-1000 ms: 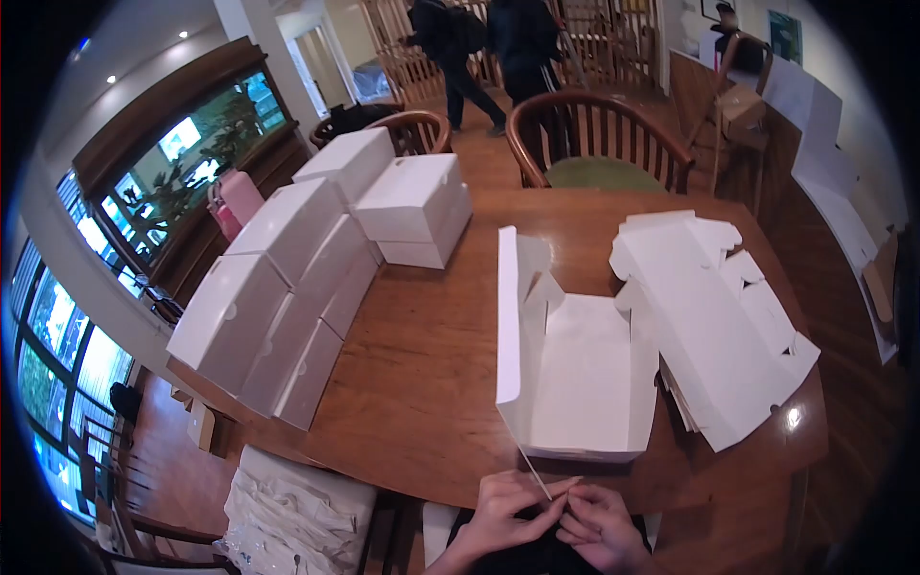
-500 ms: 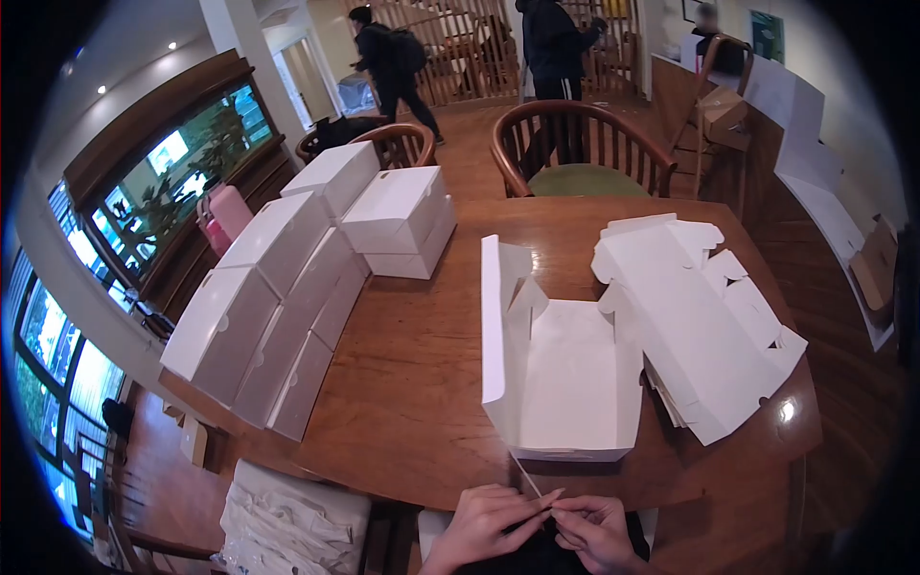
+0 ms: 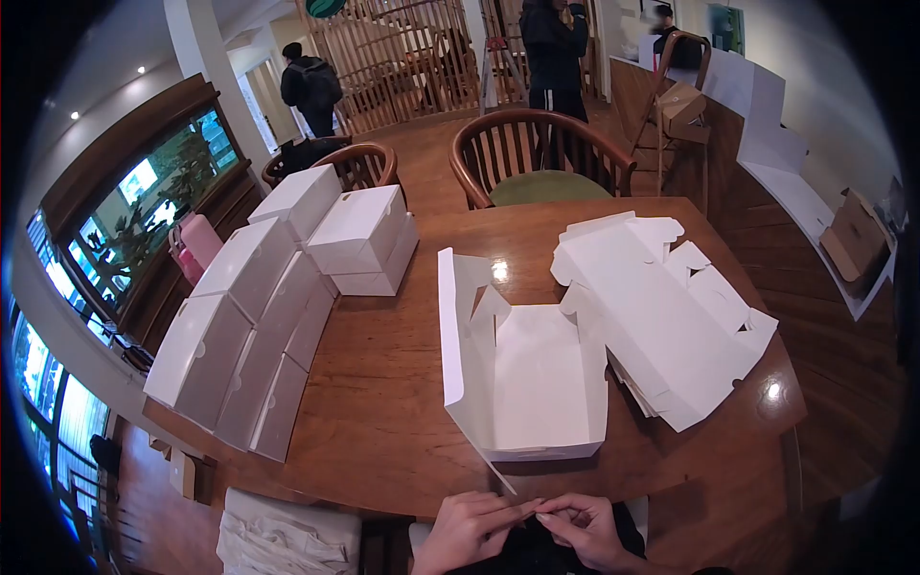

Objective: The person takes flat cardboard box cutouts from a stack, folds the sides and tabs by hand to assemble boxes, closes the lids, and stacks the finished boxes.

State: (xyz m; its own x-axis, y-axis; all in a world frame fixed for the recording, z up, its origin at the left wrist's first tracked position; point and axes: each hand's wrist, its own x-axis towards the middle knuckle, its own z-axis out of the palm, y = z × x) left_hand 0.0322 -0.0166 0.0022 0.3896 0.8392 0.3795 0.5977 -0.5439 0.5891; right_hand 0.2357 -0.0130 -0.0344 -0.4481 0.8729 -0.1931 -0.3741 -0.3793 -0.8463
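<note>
My left hand is just off the table's front edge, its fingers stretched out towards the right. My right hand meets it there, thumb and index finger pinched together at the left fingertips. Anything between those fingers is too small to make out. Just beyond both hands stands an open white cardboard box; its lid is raised upright on the left side, and a thin flap edge points down towards my left hand. Neither hand visibly grips the box. To its right lies a pile of flat, unfolded white box blanks.
Closed white boxes are stacked along the left of the wooden table. A pink bottle stands behind them. Wooden chairs are at the far side. Several people are farther back, including one with a backpack.
The view has shifted, so the table and boxes sit farther left. The person with the backpack has walked away to the left. My hands remain fingertip to fingertip, and the open box stays put.
</note>
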